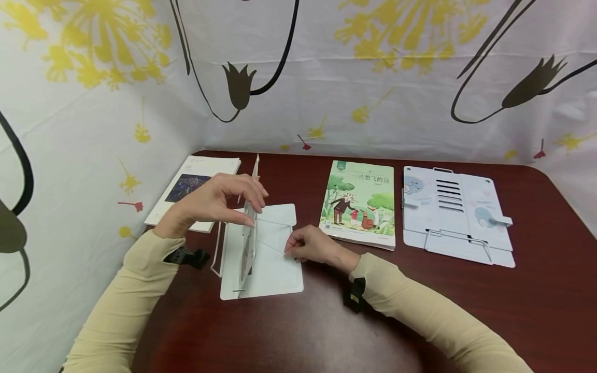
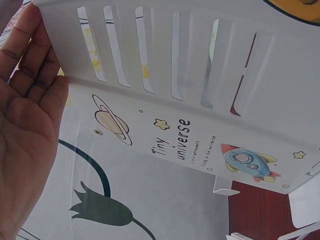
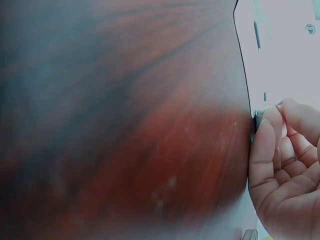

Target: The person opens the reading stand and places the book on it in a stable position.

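A white folding book stand stands in front of me, its base plate (image 1: 280, 277) flat on the table and its slotted panel (image 2: 280, 75) raised nearly upright. "Tiny universe", a ringed planet and a rocket (image 2: 247, 159) are printed on the panel. My left hand (image 1: 219, 199) holds the panel's upper edge, thumb on one face and fingers over the other. With thumb and fingertips, my right hand (image 1: 317, 246) pinches the end of a thin wire support (image 1: 270, 246) at the base plate's right edge. In the right wrist view, the curled fingers (image 3: 262, 145) hide most of that wire end.
Behind my left hand lies a white book (image 1: 200, 167) with a dark picture. A green picture book (image 1: 361, 197) lies right of centre. Farther right is a second book stand (image 1: 471, 207), unfolded flat with slots and a wire rest. Patterned cloth (image 1: 289, 103) hangs behind the brown table (image 1: 326, 321).
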Demonstrator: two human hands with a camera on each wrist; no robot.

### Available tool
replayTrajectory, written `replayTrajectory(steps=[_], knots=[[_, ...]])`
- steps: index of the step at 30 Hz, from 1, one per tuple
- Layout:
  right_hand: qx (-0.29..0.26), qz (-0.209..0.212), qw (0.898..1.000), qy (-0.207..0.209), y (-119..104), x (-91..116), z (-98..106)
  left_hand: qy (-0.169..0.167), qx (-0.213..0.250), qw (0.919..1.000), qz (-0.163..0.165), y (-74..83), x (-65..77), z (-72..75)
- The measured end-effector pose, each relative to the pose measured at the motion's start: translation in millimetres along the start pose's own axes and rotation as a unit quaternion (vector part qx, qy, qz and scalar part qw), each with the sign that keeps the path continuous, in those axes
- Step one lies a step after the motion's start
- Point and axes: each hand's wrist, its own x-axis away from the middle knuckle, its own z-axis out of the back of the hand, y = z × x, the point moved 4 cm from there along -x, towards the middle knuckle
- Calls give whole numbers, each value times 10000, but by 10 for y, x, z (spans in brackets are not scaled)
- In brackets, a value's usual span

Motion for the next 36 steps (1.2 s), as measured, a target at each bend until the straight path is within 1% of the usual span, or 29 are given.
replayTrajectory(steps=[4,6,14,17,36], knots=[[30,-25,10000,42,-4,3,-6,-25,-27,10000,-25,-12,-4,-11],[50,-34,10000,51,-11,7,-10,-26,-17,10000,39,-11,-5,-12],[324,3,9994,131,-63,33,-33,-56,114,9999,38,9,-25,-35],[371,1,9992,141,-67,39,-47,-79,162,9998,85,7,-30,-49],[514,206,9984,122,-73,40,-65,-193,146,9997,-85,-29,-80,-95]])
